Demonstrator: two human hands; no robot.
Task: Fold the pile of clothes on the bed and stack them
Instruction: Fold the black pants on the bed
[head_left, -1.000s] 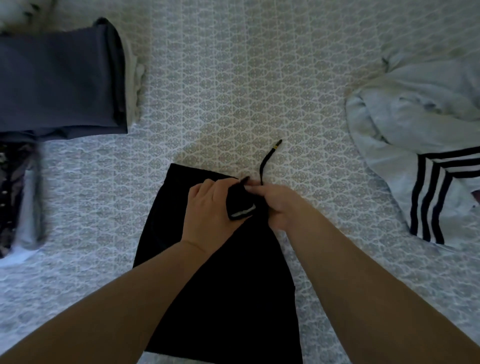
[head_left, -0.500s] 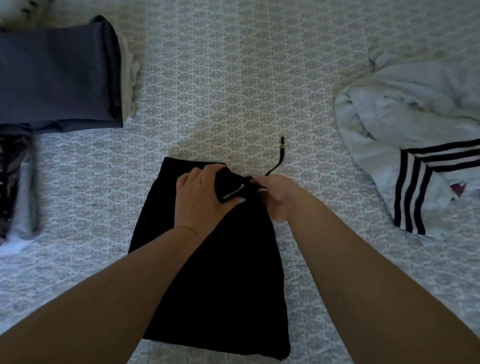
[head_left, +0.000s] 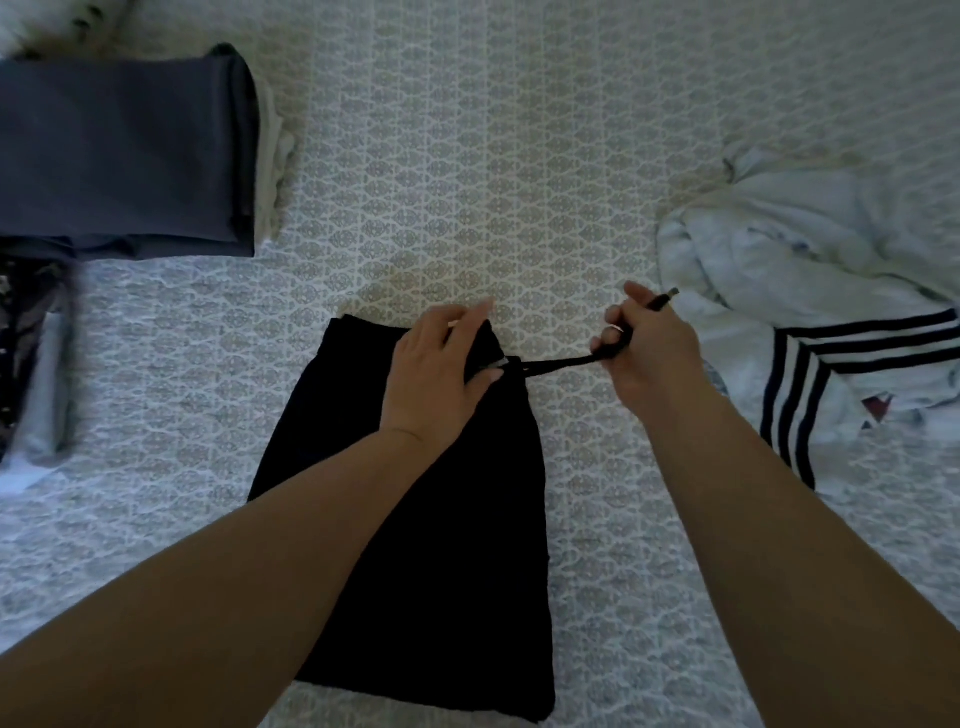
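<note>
Pulling a black drawstring (head_left: 561, 364) taut, right hand (head_left: 649, 348) curls its fingers around it; left hand (head_left: 436, 374) pinches the waistband of the folded black shorts (head_left: 415, 571), lying mid-bed (head_left: 467, 156). Folded stack (head_left: 119, 156) near left edge, white striped garment (head_left: 810, 322) near right edge.

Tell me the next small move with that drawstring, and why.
Probably tuck the drawstring back at the waistband. The right hand grips it, stretched sideways off the black garment, while the left hand holds the waistband corner. A loose cord would dangle once the garment joins the folded stack.
</note>
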